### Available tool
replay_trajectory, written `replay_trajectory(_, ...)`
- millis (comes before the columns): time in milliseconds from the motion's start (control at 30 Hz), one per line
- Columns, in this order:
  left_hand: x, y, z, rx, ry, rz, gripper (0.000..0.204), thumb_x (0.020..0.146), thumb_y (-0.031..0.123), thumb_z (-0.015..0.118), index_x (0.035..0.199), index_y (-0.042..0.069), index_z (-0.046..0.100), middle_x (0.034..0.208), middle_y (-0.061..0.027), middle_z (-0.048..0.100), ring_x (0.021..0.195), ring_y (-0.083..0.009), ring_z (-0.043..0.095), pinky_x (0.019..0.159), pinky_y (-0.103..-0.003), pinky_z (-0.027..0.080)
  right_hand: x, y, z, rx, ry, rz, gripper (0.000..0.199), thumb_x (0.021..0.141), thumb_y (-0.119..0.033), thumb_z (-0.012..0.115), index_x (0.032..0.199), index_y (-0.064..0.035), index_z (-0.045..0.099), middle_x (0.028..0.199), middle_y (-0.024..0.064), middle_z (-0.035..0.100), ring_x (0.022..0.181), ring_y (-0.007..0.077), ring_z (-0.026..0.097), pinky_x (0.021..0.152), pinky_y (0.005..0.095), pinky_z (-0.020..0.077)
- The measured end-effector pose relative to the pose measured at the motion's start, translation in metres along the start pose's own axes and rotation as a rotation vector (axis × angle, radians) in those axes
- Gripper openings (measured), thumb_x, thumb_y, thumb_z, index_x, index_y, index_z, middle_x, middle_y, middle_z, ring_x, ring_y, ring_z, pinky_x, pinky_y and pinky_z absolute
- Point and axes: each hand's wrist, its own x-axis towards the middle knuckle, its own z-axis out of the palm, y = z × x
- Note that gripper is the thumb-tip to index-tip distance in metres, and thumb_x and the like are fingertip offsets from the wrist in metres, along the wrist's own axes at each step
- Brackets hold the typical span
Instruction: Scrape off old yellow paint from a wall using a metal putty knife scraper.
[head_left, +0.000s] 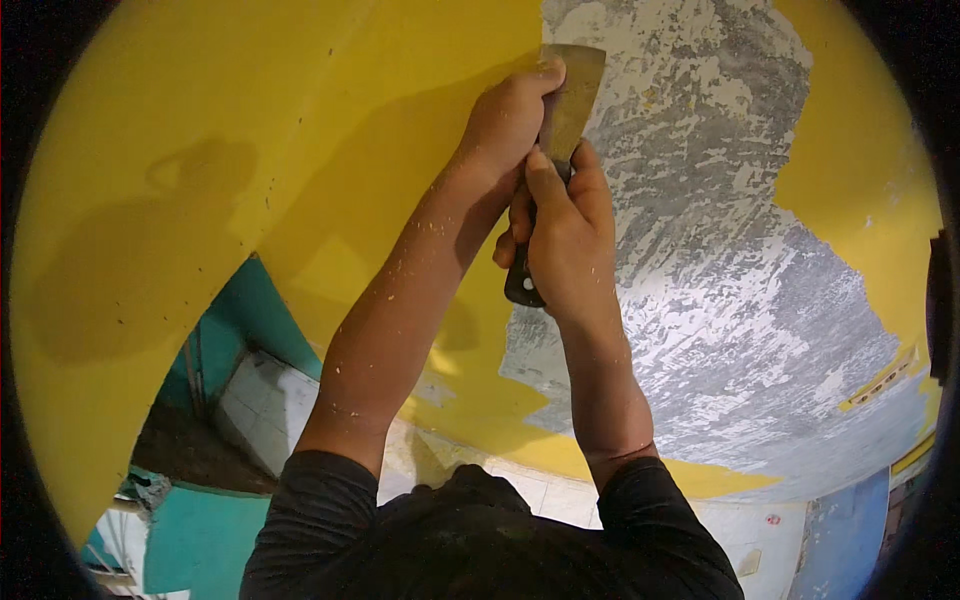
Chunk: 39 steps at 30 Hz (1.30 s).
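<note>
My right hand is clamped around the scraper handle, my left hand fingers pressed together on the blade back, blade flat against the yellow wall. Mid-scrape at the paint edge. Next push likely needs steady pressure left of the scraper, into intact yellow; bare grey patch lies right of it, nothing blocking

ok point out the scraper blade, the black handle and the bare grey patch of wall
scraper blade (572, 100), head view, flat metal face
black handle (522, 285), head view, lower end below the right hand
bare grey patch (720, 300), head view, scraped middle
</note>
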Motion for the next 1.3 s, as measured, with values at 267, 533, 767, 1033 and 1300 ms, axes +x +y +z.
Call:
replay_trajectory(267,0.014,-0.009,-0.006,-0.011,-0.016,0.051,0.027,0.084,0.032,0.053,0.088,0.006,0.06,0.079,-0.0034,0.058,0.069,-0.0148,0.053,0.067,-0.028,0.042,-0.002,-0.001,0.003,0.013,-0.007,0.011,0.009,0.091,-0.015,0.04,0.088,-0.0069,0.041,0.052,0.0,0.038,0.038,0.0094,0.039,0.036,0.0233,0.0371)
replay_trajectory(533,0.015,0.001,0.004,-0.008,0.055,0.146,0.026,0.084,0.03,0.053,0.087,0.006,0.06,0.076,-0.0036,0.057,0.065,-0.0153,0.051,0.064,-0.029,0.041,0.006,-0.013,-0.002,-0.026,-0.054,-0.018,0.01,0.091,-0.016,0.04,0.088,-0.0062,0.041,0.054,0.0007,0.04,0.038,0.0102,0.041,0.036,0.023,0.0379)
replay_trajectory(767,0.008,-0.001,0.007,0.051,0.113,0.23,0.026,0.084,0.03,0.052,0.088,0.005,0.059,0.075,-0.0036,0.056,0.067,-0.0149,0.051,0.065,-0.029,0.041,0.003,-0.01,0.002,-0.152,-0.017,-0.03,0.012,0.091,-0.016,0.039,0.087,-0.0052,0.041,0.055,0.0013,0.041,0.038,0.0107,0.042,0.038,0.0236,0.0404)
replay_trajectory(1033,0.012,0.0,0.007,0.089,0.061,0.221,0.028,0.084,0.031,0.052,0.09,0.004,0.058,0.078,-0.005,0.056,0.069,-0.0158,0.051,0.066,-0.029,0.041,0.001,-0.015,0.002,-0.267,0.006,-0.071,0.013,0.091,-0.016,0.038,0.088,-0.0038,0.042,0.057,0.0026,0.043,0.039,0.0113,0.043,0.037,0.025,0.0402)
replay_trajectory(1300,0.016,0.021,0.014,0.036,0.077,0.083,0.029,0.083,0.031,0.052,0.089,0.003,0.058,0.077,-0.0053,0.056,0.07,-0.0169,0.051,0.069,-0.029,0.04,0.018,-0.03,-0.002,-0.285,-0.039,-0.094,0.013,0.09,-0.015,0.038,0.087,-0.0025,0.043,0.057,0.0033,0.044,0.041,0.0112,0.044,0.037,0.0256,0.0407)
